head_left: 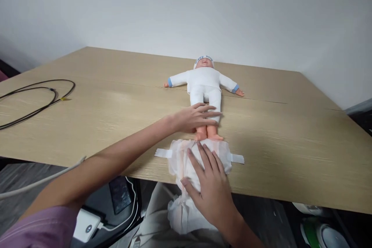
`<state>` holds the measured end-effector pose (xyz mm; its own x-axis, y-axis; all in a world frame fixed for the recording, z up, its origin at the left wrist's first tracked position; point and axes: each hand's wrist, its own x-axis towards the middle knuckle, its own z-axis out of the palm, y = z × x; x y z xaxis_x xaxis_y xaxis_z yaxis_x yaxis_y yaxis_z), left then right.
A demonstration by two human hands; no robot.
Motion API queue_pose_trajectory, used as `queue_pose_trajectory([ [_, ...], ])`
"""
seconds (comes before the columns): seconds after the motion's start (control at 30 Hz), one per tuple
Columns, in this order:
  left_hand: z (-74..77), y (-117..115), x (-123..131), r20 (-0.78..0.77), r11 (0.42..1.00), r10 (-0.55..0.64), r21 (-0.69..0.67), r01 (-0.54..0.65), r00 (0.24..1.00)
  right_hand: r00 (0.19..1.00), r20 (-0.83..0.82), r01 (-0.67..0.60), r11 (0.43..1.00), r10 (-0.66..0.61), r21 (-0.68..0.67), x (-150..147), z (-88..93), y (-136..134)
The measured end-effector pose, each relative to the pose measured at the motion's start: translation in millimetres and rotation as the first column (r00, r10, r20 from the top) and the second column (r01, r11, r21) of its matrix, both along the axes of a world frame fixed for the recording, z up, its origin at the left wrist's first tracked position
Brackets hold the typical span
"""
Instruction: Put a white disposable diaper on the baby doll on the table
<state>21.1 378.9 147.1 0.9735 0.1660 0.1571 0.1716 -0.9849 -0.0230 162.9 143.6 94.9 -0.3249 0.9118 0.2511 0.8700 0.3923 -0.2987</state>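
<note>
A baby doll [204, 79] in a white outfit with blue cuffs and a white headband lies on its back, arms spread, feet toward me. My left hand [197, 118] reaches across its lower legs, fingers stretched out and apart; whether it presses on them I cannot tell. Just below the doll's feet an unfolded white diaper [177, 166] lies with its two side tabs spread. Its near end hangs over the table edge above my lap. My right hand [209, 184] rests on the diaper with spread fingers, hiding part of its middle.
The wooden table [276, 139] meets a pale wall at the back. A looped black cable [54, 102] lies at the left. Below the front edge are a white power bank [85, 224] with a cord and a dark phone [120, 194]. A white cable [40, 181] passes by my left arm.
</note>
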Motion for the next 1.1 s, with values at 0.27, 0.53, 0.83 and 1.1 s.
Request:
queue_pose_trajectory([
  [0.27, 11.4, 16.2, 12.6, 0.207, 0.976, -0.080, -0.181, 0.119, 0.975, 0.999, 0.011, -0.037, 0.997, 0.038, -0.065, 4.7, 5.0, 4.4],
  [0.53, 88.8, 39.3, 1.3, 0.273, 0.849, -0.064, -0.491, 0.197, 0.960, 0.994, 0.011, -0.109, 0.979, 0.113, -0.171, 13.3, 15.4, 43.1],
  [0.83, 114.9, 51.8, -7.9, 0.347, 0.829, 0.006, -0.526, 0.189, 0.938, 0.996, 0.051, -0.066, 0.992, 0.072, -0.106, 21.0, 2.3, 149.5],
  [1.1, 116.0, 57.3, -14.6, 0.399, 0.819, 0.049, -0.541, 0.192, 0.916, 0.981, -0.194, -0.002, 0.996, -0.016, -0.091, 9.5, 16.3, 252.4],
])
